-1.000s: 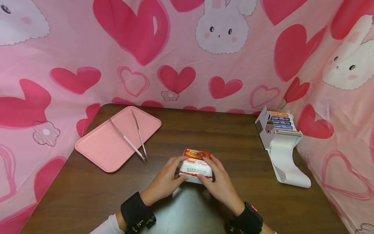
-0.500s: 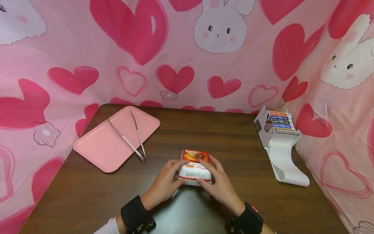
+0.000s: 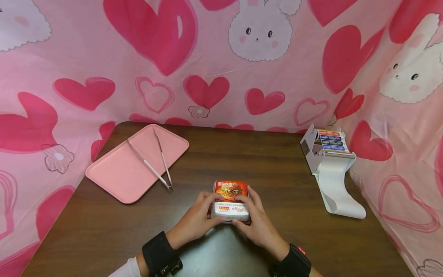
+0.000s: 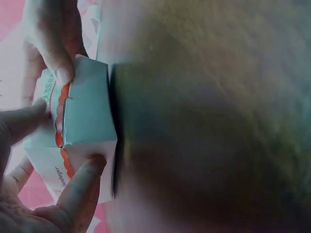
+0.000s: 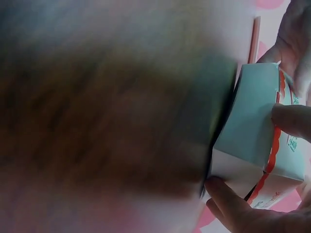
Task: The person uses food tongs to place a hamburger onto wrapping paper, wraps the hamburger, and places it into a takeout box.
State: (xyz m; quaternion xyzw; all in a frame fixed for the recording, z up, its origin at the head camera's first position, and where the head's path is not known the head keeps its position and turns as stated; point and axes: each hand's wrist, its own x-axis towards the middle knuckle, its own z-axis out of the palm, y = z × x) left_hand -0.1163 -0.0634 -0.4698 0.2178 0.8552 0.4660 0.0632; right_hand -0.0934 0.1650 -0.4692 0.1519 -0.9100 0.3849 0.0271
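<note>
A red and white paper hamburger box [image 3: 230,189], with a burger picture on its top, is at the middle of the table between both hands. My left hand [image 3: 194,221] grips its left side, the thumb at the front edge and fingers along the side and top. From the right, my right hand [image 3: 262,225] holds it the same way. In the left wrist view the box's plain front [image 4: 90,109] shows under the lid's red scalloped edge. In the right wrist view a narrow dark gap shows between lid and base near one corner of the box [image 5: 250,116].
On the left of the wooden table [image 3: 249,154] lies a pink tray [image 3: 121,177], with metal tongs [image 3: 155,173] lying across it and over its edge. A label dispenser [image 3: 313,154] stands at the back right, a white strip [image 3: 335,192] hanging out. Pink patterned cloth [image 3: 207,46] surrounds the table.
The hamburger box has come slightly nearer the person, in both hands. Its burger picture now shows more fully, while the front panel with green lettering has turned out of the head view.
</note>
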